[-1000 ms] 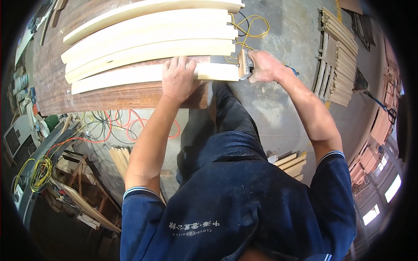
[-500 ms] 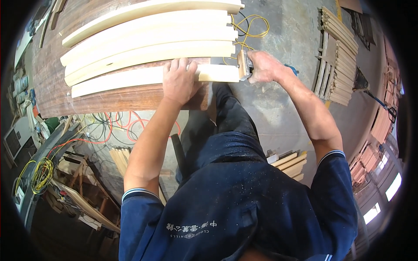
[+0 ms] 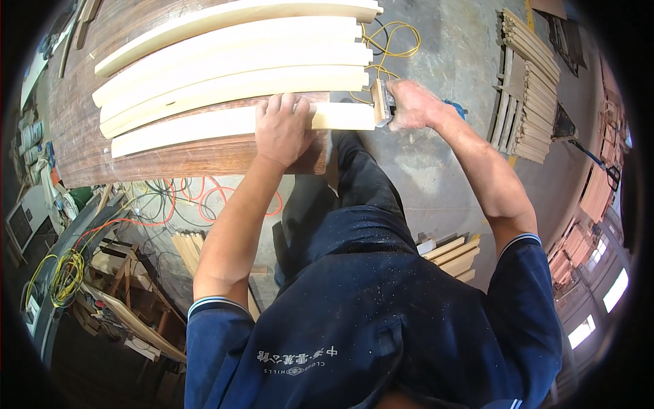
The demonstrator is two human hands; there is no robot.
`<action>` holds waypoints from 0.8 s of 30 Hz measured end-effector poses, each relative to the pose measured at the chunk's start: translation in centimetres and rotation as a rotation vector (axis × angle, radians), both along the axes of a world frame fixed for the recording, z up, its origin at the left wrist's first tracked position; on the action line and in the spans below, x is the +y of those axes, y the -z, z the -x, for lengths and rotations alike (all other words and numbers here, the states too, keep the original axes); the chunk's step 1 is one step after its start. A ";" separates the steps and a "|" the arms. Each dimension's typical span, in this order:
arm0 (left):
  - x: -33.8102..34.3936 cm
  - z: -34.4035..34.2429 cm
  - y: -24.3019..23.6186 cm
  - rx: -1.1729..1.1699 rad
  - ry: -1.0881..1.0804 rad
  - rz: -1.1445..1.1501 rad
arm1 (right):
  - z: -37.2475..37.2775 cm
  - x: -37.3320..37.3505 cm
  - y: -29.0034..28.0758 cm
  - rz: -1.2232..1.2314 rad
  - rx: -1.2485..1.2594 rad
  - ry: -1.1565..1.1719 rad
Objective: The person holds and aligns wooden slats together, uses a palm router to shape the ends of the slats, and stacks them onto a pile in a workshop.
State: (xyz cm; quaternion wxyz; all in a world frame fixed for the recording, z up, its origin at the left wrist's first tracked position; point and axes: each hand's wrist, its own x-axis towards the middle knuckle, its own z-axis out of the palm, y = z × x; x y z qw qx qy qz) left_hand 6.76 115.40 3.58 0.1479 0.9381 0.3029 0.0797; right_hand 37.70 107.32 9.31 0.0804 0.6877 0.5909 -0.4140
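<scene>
My left hand (image 3: pixel 281 127) lies over a pale wooden strip (image 3: pixel 197 128), its fingers curled across the far edge. The strip rests on the brown tabletop (image 3: pixel 225 158), and its right end juts past the table's edge. At that end, my right hand (image 3: pixel 412 104) is closed around a hand tool (image 3: pixel 383 104) with a flat wooden plate and a metal part. The plate faces the strip's end and is close to it or touching. Most of the tool is hidden by the hand; a blue part (image 3: pixel 456 108) shows beyond my wrist.
Several more pale strips (image 3: pixel 238 51) lie side by side farther back on the table. A yellow cord (image 3: pixel 402 41) loops on the floor past the right edge. Stacked wooden pieces (image 3: pixel 528 102) lie at the right. Red hoses (image 3: pixel 218 191) and a coiled yellow cable (image 3: pixel 67 278) are at the left.
Hardly anything differs. The strips and tabletop sit very slightly shifted in the picture, while both hands keep their places on the strip and the tool.
</scene>
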 end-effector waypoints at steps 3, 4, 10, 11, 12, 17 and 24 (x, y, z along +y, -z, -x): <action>-0.1 0.0 -0.1 0.002 0.007 -0.009 | -0.1 -0.1 0.3 0.007 0.001 0.006; -0.1 0.0 -0.1 -0.001 0.013 -0.022 | -0.1 -0.1 0.4 -0.001 0.008 0.008; 0.0 -0.2 -0.4 0.056 -0.002 0.009 | -0.1 -0.3 0.1 0.025 0.026 0.017; 0.0 -0.2 -0.5 0.056 -0.002 0.009 | 0.0 -0.3 0.2 0.024 0.026 0.017; 0.0 -0.2 -0.6 0.066 0.000 0.014 | 0.0 -0.4 0.1 0.025 0.027 0.019; 0.0 -0.4 -0.8 0.109 -0.002 0.029 | 0.0 -1.2 0.6 -0.016 0.036 0.019; 0.0 -0.5 -1.2 0.159 -0.007 0.025 | 1.0 -1.6 -1.1 0.022 0.033 0.048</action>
